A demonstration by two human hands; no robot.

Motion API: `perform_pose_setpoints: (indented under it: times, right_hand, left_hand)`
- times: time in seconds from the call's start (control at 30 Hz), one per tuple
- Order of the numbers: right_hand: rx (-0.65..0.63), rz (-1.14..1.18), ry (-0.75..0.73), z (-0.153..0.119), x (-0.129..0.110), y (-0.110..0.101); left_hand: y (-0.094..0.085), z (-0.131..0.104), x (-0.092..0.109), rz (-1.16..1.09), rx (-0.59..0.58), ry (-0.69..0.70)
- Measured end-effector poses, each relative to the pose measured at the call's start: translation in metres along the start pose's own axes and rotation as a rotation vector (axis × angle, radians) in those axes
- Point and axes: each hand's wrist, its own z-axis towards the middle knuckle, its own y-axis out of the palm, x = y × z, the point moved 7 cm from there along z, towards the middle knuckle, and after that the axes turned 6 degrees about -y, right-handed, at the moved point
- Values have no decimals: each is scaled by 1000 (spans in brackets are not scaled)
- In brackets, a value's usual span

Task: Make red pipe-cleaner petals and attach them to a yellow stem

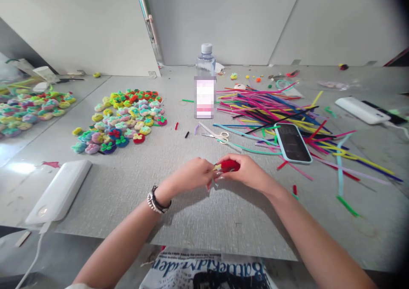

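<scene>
Over the grey table, both hands meet around a small red fuzzy pipe-cleaner piece (230,166) with a pale yellow part at its left end. My right hand (247,170) is closed round the red body, thumb and fingers curled about it. My left hand (197,173) pinches at the yellow end; its fingertips partly hide what they grip. Just beyond the hands lies a pair of scissors (223,137) with cream handles. Short offcuts, one black (187,134) and one red (176,126), rest to the left of the scissors.
Many loose coloured pipe cleaners (255,106) spread over the right side, with a phone (293,143) on top. A water bottle (206,63) stands at centre back. Finished fuzzy flower-like pieces (131,118) cluster at left. White power banks (60,191) lie at both sides, cables attached.
</scene>
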Motion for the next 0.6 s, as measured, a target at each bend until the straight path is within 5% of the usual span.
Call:
perform_pose_setpoints:
  times: [0.6]
  right_hand:
    - [-40,51,-34,-9,-11,-12]
  left_hand:
    - [-3,6,2,21,62,116]
